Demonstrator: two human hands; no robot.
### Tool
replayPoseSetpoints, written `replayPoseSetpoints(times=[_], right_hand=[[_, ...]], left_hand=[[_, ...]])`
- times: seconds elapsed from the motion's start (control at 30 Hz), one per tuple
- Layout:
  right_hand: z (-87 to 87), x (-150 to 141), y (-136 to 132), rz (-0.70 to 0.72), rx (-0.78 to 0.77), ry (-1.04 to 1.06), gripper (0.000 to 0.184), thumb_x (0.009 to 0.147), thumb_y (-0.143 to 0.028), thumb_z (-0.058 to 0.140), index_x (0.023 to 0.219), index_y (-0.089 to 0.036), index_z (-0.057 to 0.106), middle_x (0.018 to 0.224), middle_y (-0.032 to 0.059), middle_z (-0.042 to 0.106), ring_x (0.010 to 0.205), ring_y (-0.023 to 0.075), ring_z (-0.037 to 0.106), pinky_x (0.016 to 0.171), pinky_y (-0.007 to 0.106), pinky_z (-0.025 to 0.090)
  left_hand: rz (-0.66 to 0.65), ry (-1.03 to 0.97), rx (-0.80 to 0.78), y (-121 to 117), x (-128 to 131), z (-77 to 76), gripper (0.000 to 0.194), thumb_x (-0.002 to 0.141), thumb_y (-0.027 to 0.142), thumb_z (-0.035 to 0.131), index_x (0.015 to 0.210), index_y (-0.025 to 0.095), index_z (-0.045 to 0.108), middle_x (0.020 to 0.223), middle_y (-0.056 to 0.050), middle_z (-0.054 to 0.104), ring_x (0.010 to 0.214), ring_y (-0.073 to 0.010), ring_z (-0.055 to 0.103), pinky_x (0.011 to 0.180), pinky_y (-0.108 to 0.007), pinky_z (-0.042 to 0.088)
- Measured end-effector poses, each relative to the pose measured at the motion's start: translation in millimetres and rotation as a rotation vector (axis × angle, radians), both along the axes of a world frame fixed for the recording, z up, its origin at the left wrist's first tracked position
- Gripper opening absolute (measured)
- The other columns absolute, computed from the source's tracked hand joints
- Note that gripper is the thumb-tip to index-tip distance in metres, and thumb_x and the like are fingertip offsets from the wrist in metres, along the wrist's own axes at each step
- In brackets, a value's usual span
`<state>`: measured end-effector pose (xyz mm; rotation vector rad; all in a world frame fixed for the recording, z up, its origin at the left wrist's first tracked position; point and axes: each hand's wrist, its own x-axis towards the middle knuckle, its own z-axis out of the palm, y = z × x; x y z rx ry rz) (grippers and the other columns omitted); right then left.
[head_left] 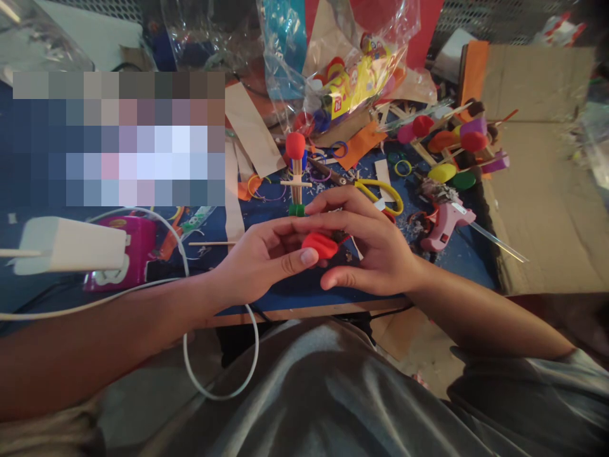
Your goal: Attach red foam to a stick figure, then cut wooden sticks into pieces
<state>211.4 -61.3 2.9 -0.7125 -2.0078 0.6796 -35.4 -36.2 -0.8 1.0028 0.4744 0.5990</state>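
Observation:
A soft red lump (320,245), which looks like modelling clay, sits between my hands above the table's front edge. My left hand (266,255) pinches it, thumb in front and fingers behind. Curved over its right side is my right hand (368,244), thumb and fingers apart; its fingertips reach to my left fingers. Just beyond stands a small upright figure of wooden sticks (297,172) with a red ball (295,146) on top, a stick crosspiece and a green base (297,209). Yellow-handled scissors (380,193) lie behind my right hand, which partly covers them.
Right of my hands lies a pink glue gun (447,226) with a clear glue stick. Behind it is a stick model (451,143) with coloured pieces, beside cardboard (547,178). A white charger (71,245) plugs into a magenta socket block (137,244); its white cable (257,349) loops below my left forearm.

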Motion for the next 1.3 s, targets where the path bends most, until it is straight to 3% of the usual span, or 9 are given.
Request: replayPoseSetpoints(times=[0.17,0.33,0.43,0.53,0.7,0.97,1.17,1.3], right_hand=[[-2.2,1.8,1.6,0.083,-0.014,-0.012,0.059,0.100,-0.055,0.092,0.152,-0.030,0.079,0.147,0.0134,0.067,0.133,0.0283,0.070,0.110,0.049,0.066],[-4.6,0.1,2.1,0.042,0.024,0.011,0.055,0.094,-0.052,0.098,0.143,-0.030,0.082,0.140,0.0116,0.070,0.128,0.0273,0.072,0.106,0.046,0.068],[-3.5,-0.6,1.9,0.035,0.025,0.005,0.064,0.093,-0.054,0.099,0.148,-0.028,0.080,0.140,0.0120,0.071,0.128,0.0269,0.072,0.109,0.047,0.067],[-3.6,-1.3,1.8,0.046,0.032,-0.016,0.069,0.094,-0.055,0.098,0.153,-0.026,0.078,0.141,0.0131,0.071,0.129,0.0269,0.072,0.110,0.047,0.067],[-6.3,-2.5,1.6,0.046,0.034,0.013,0.049,0.097,-0.052,0.096,0.140,-0.031,0.086,0.139,0.0114,0.071,0.129,0.0256,0.072,0.103,0.045,0.069],[-6.0,-3.8,1.0,0.120,0.006,0.048,0.063,0.091,-0.053,0.101,0.145,-0.027,0.083,0.140,0.0126,0.070,0.130,0.0266,0.072,0.111,0.048,0.067],[-5.1,-4.6,1.4,0.119,-0.002,0.045,0.050,0.090,-0.052,0.102,0.129,-0.025,0.088,0.137,0.0122,0.070,0.126,0.0251,0.073,0.106,0.044,0.068],[-4.8,-4.6,0.8,0.131,0.000,0.043,0.057,0.091,-0.056,0.100,0.137,-0.025,0.086,0.137,0.0122,0.070,0.128,0.0252,0.072,0.109,0.045,0.066]], left_hand=[[-0.098,-0.003,0.004,0.3,-0.5,5.2,0.032,0.093,0.042,0.102,0.114,0.020,0.092,0.109,-0.010,0.090,0.108,-0.0260,0.088,0.102,-0.037,0.072],[-0.062,-0.036,-0.058,-0.3,0.5,2.9,0.042,0.090,0.038,0.103,0.127,0.023,0.090,0.121,-0.010,0.089,0.108,-0.0218,0.086,0.092,-0.028,0.072],[-0.119,-0.025,-0.047,-0.7,0.4,2.9,0.031,0.098,0.038,0.097,0.124,0.023,0.090,0.114,-0.007,0.089,0.103,-0.0165,0.085,0.095,-0.024,0.069],[-0.167,0.010,-0.009,-0.4,0.4,4.4,0.027,0.101,0.040,0.094,0.118,0.020,0.088,0.108,-0.007,0.088,0.102,-0.0178,0.084,0.099,-0.028,0.069],[-0.185,-0.013,0.013,1.4,1.7,7.8,0.026,0.098,0.040,0.097,0.107,0.019,0.085,0.092,-0.004,0.081,0.091,-0.0169,0.079,0.094,-0.029,0.068],[-0.266,0.132,0.146,4.3,-0.6,10.5,0.041,0.098,0.058,0.094,0.107,0.020,0.083,0.100,-0.008,0.086,0.102,-0.0240,0.084,0.101,-0.039,0.071],[-0.296,0.066,0.168,5.0,0.1,10.6,0.040,0.099,0.056,0.092,0.104,0.020,0.078,0.094,-0.006,0.083,0.095,-0.0210,0.080,0.094,-0.033,0.069],[-0.296,0.114,0.214,5.2,-0.4,10.7,0.039,0.103,0.058,0.088,0.104,0.019,0.080,0.104,-0.008,0.086,0.103,-0.0221,0.082,0.099,-0.034,0.069]])
